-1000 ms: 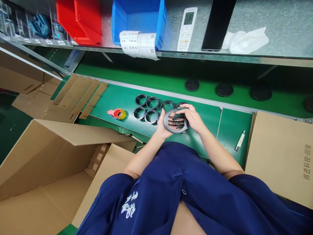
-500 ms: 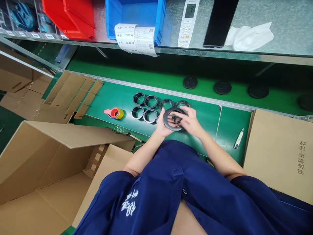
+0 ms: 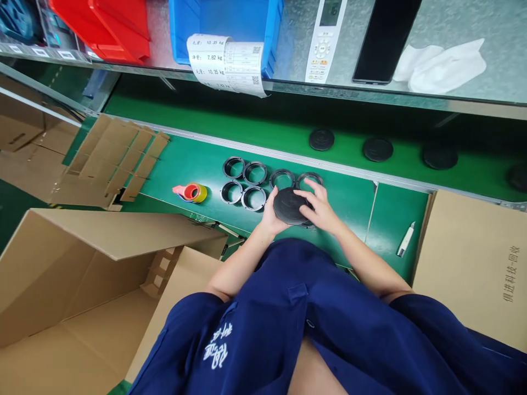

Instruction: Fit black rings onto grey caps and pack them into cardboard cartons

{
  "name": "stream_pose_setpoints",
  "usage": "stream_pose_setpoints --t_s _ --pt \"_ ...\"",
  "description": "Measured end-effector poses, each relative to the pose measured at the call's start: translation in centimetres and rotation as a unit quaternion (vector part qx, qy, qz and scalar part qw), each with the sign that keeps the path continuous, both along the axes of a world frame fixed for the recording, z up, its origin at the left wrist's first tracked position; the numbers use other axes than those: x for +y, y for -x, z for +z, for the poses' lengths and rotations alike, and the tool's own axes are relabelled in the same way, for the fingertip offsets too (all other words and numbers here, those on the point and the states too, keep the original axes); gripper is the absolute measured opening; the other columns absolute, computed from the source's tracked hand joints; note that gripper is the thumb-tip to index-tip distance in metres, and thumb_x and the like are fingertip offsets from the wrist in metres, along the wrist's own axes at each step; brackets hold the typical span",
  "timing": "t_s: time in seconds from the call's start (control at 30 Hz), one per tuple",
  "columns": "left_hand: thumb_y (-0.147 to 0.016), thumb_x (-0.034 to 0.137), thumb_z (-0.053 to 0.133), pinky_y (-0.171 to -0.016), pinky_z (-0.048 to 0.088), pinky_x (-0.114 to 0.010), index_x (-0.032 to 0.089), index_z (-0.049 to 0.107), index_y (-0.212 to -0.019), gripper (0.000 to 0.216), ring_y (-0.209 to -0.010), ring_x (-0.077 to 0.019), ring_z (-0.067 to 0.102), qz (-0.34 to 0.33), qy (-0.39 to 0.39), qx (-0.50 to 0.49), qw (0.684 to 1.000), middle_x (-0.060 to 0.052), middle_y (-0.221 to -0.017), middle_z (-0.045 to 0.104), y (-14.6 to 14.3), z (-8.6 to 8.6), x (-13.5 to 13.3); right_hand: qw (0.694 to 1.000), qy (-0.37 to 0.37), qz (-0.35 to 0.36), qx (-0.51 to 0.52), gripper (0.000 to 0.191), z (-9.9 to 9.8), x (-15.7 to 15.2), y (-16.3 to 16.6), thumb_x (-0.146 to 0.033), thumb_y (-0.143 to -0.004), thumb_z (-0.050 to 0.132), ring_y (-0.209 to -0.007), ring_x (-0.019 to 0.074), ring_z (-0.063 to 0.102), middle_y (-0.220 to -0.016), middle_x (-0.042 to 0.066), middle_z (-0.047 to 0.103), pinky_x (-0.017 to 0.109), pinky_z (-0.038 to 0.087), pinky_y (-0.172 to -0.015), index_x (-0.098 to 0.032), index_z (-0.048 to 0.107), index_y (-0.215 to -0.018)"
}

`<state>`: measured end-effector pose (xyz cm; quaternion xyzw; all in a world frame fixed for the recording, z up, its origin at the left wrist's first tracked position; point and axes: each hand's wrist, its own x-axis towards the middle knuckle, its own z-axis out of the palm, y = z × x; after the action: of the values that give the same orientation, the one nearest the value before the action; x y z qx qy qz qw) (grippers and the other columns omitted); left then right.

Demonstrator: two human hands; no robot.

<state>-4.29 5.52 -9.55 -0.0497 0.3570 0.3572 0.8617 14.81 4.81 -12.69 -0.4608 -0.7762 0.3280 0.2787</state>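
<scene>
My left hand grips the left edge of a black round disc with a solid face, held up in front of my waist. On the disc's right side, the fingers of my right hand rest bent over its face and edge. Several black rings stand on the green table just beyond and to the left of my hands. One more is partly hidden beneath the disc. Further back, several similar black discs lie spaced out on a green strip.
A yellow and red tape roll sits left of the rings, near cardboard dividers. An open carton stands at lower left. A utility knife lies right, beside another carton. Overhead, a shelf holds a blue bin.
An open ring face with a cross piece inside showed in my hands before; now a solid black face shows. My right fingers have come down onto it. The view has shifted slightly.
</scene>
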Motion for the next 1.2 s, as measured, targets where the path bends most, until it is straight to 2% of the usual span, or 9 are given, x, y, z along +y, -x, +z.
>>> stream_pose_setpoints --t_s 0.07,0.23,0.47,0.63,0.73,0.83,1.0,1.1,1.2 --pt "-0.099 0.067 0.042 -0.109 0.049 -0.058 0.015 0.071 -0.116 0.062 -0.116 -0.0346 0.069 -0.002 -0.007 -0.017 1.0 -0.014 -0.113 0.077 0.3 1.4 0.6 0.999 -0.02 -0.026 0.009 0.049 0.9 1.0 -0.8 -0.056 -0.105 0.042 -0.153 0.0357 0.023 -0.166 0.005 0.031 0.065 0.023 -0.124 -0.035 0.063 -0.143" --pt "-0.1 0.068 0.039 -0.107 0.05 -0.059 0.012 0.068 -0.122 0.067 -0.113 -0.0355 0.07 -0.018 -0.03 -0.014 0.999 -0.016 -0.113 0.076 -0.2 3.6 1.5 0.999 -0.039 0.015 0.03 0.045 2.9 2.6 -2.0 -0.057 -0.104 0.042 -0.151 0.0362 0.023 -0.161 0.002 0.041 0.066 0.023 -0.124 -0.038 0.071 -0.134" --pt "-0.099 0.068 0.039 -0.103 0.053 -0.055 0.007 0.066 -0.125 0.072 -0.103 -0.0339 0.073 -0.057 -0.069 0.017 0.996 -0.02 -0.108 0.075 -1.6 4.3 2.2 0.996 -0.022 0.007 0.082 0.06 3.1 2.9 -2.8 -0.066 -0.104 0.031 -0.146 0.0324 0.033 -0.149 0.004 0.055 0.06 0.028 -0.123 -0.032 0.079 -0.116" --pt "-0.1 0.068 0.038 -0.105 0.05 -0.06 0.007 0.063 -0.127 0.071 -0.114 -0.0367 0.069 -0.064 -0.053 0.019 0.996 -0.021 -0.115 0.074 -2.5 4.4 2.5 0.994 0.0 -0.031 0.105 0.069 3.2 2.4 -3.1 -0.067 -0.105 0.022 -0.143 0.0297 0.04 -0.146 0.007 0.057 0.057 0.03 -0.123 -0.029 0.076 -0.123" --pt "-0.099 0.068 0.04 -0.105 0.05 -0.061 0.009 0.065 -0.123 0.068 -0.116 -0.0381 0.068 -0.065 -0.033 0.009 0.997 -0.02 -0.114 0.074 -2.3 3.5 2.4 0.996 -0.01 -0.034 0.081 0.074 3.2 1.3 -2.8 -0.071 -0.103 0.018 -0.15 0.0316 0.033 -0.159 0.008 0.045 0.059 0.026 -0.125 -0.029 0.063 -0.144" --pt "-0.098 0.066 0.042 -0.104 0.051 -0.061 0.014 0.068 -0.111 0.06 -0.113 -0.0374 0.07 -0.062 0.012 0.031 0.998 -0.017 -0.106 0.076 -1.9 1.8 1.7 0.998 -0.037 0.059 0.003 0.082 2.5 -0.6 -1.9 -0.078 -0.096 0.04 -0.157 0.0368 0.018 -0.169 0.011 0.03 0.063 0.015 -0.127 -0.026 0.044 -0.159" --pt "-0.098 0.067 0.04 -0.105 0.052 -0.054 0.016 0.069 -0.113 0.061 -0.115 -0.0356 0.069 -0.077 0.074 0.109 0.988 -0.016 -0.11 0.076 -2.2 -1.3 0.1 0.989 0.068 0.102 -0.077 0.097 -0.3 -2.1 -0.5 -0.073 -0.088 0.063 -0.158 0.0432 0.01 -0.173 0.014 0.012 0.066 0.021 -0.123 -0.031 0.024 -0.167" --pt "-0.096 0.075 0.039 -0.103 0.053 -0.051 0.016 0.066 -0.122 0.07 -0.119 -0.0356 0.066 -0.083 0.045 0.126 0.988 -0.018 -0.122 0.072 -2.2 -2.6 0.1 0.983 0.13 0.103 -0.075 0.115 -2.3 -0.3 0.1 -0.078 -0.078 0.07 -0.151 0.0432 0.027 -0.167 0.016 0.023 0.062 0.035 -0.117 -0.035 0.012 -0.168" --pt "-0.089 0.083 0.043 -0.099 0.054 -0.051 0.018 0.063 -0.129 0.08 -0.122 -0.0368 0.063 -0.117 0.004 0.206 0.971 -0.02 -0.135 0.065 -1.5 -3.8 0.4 0.984 0.121 0.007 -0.131 0.112 -4.2 3.4 0.5 -0.077 -0.08 0.067 -0.142 0.0429 0.037 -0.16 0.019 0.03 0.06 0.036 -0.115 -0.029 0.018 -0.168"
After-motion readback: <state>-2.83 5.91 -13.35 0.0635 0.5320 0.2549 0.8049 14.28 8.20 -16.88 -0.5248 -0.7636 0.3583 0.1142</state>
